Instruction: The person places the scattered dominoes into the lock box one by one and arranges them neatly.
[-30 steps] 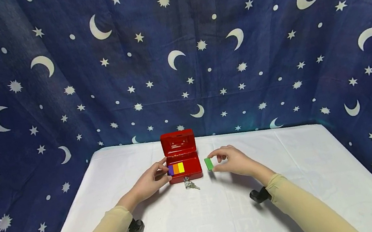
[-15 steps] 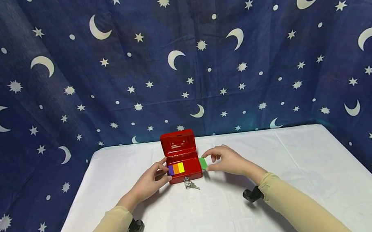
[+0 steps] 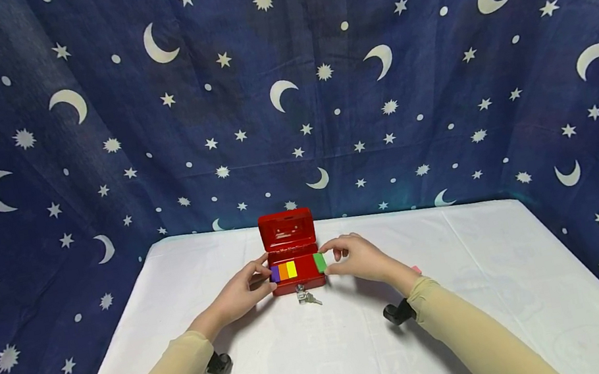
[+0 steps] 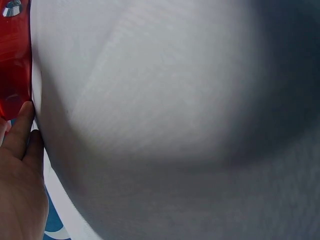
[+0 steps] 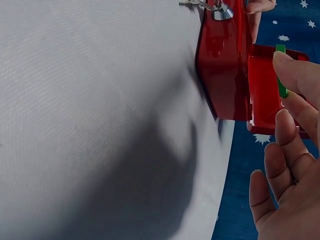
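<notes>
A small red metal cash box [image 3: 307, 270] stands on the white-covered table with its lid [image 3: 286, 229] raised. Inside, at the left, a purple block [image 3: 275, 274], an orange block [image 3: 283, 272] and a yellow block [image 3: 291, 270] lie side by side. My left hand [image 3: 237, 293] grips the box's left end, thumb at the front corner and fingers toward the back. Between thumb and index finger, my right hand [image 3: 365, 261] pinches a thin green block [image 5: 281, 75] above the box's right rim. The other fingers of that hand are loosely bent.
Keys [image 3: 312, 300] hang from the lock at the box's front. Part of a pink object [image 3: 416, 269] shows behind my right wrist. White tablecloth [image 3: 330, 362] covers the table, and a dark blue curtain [image 3: 238, 111] with moons and stars rises behind it.
My right hand has moved left with the green block, from beside the box to over its right rim. A bit of pink now shows by the wrist. The left hand stays put.
</notes>
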A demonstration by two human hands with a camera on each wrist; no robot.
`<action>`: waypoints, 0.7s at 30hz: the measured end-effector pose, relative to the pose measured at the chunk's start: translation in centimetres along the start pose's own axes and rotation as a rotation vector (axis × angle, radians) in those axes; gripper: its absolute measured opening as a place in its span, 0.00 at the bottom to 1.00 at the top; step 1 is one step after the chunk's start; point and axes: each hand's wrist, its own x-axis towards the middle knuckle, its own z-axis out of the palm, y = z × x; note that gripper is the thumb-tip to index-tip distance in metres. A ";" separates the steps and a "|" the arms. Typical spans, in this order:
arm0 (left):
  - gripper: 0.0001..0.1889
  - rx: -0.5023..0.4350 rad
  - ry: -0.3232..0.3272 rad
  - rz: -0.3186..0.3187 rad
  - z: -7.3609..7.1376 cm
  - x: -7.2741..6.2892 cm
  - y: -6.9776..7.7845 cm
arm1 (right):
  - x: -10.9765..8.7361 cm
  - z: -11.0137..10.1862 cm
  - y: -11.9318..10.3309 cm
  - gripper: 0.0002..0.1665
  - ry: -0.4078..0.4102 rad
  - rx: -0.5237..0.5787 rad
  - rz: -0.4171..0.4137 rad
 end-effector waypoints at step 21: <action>0.16 -0.004 0.003 -0.013 0.1 0.1 0.0 | 1.1 1.4 -0.5 0.23 -0.025 0.008 0.031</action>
